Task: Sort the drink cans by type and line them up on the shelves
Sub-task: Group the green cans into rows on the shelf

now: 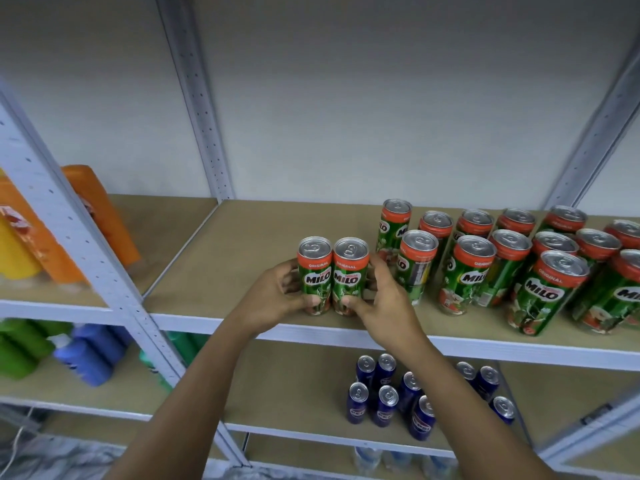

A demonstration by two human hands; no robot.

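Two green Milo cans stand upright side by side near the front edge of the upper shelf [214,237]. My left hand [277,296] grips the left Milo can [314,271]. My right hand [384,299] grips the right Milo can [349,275], thumb on its front. To the right stands a loose group of several more Milo cans [474,268], apart from the pair. On the shelf below, several blue cans [388,403] stand in a cluster, partly hidden by my right forearm.
White metal uprights [86,251] frame the shelves. Orange and yellow bottles [104,216] stand on the left unit's upper shelf, green and blue bottles [90,358] below them. More bottles show dimly on the bottom shelf.
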